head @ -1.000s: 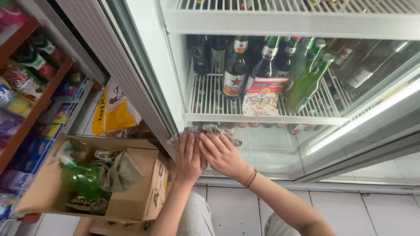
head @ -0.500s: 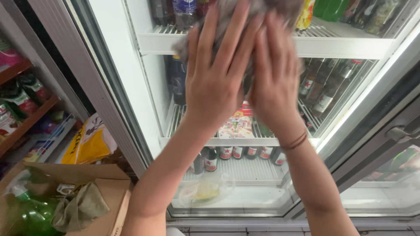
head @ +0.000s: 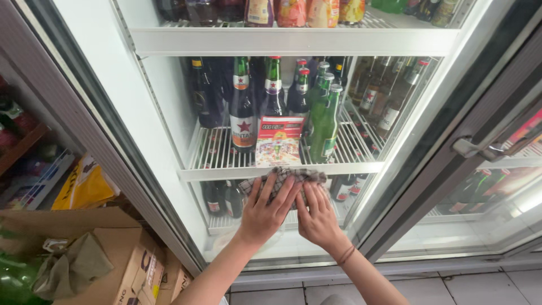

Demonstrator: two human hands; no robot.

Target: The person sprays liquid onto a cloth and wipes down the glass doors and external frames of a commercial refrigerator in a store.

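Against the glass door of the upright drinks fridge (head: 169, 147), low down at the front edge of the white wire shelf (head: 226, 169), both hands press a crumpled checked cloth (head: 282, 176) flat to the pane. The left hand (head: 265, 212) lies with fingers spread and pointing up, its fingertips on the cloth's lower edge. The right hand (head: 317, 217) sits just beside it, thumb side touching the left, fingers together and also on the cloth; a thin dark band circles its wrist. Neither hand pinches anything; both push palm-down.

Behind the glass, green and dark glass bottles (head: 271, 96) stand upright on the shelf, with a small red and yellow printed card (head: 278, 141) leaning at the front, just above the cloth. More bottles stand on the shelf below. To the right, the fridge's dark door frame runs diagonally close to the right hand, and a second door with a metal handle (head: 480, 148) lies beyond it. To the left, the pane is bare up to the grey frame. An open brown cardboard box (head: 130, 254) sits on the floor at lower left, well apart from the hands.

Half a second ago the hands and cloth were raised high, up by the upper shelf; they have since come down to this lower shelf's edge.
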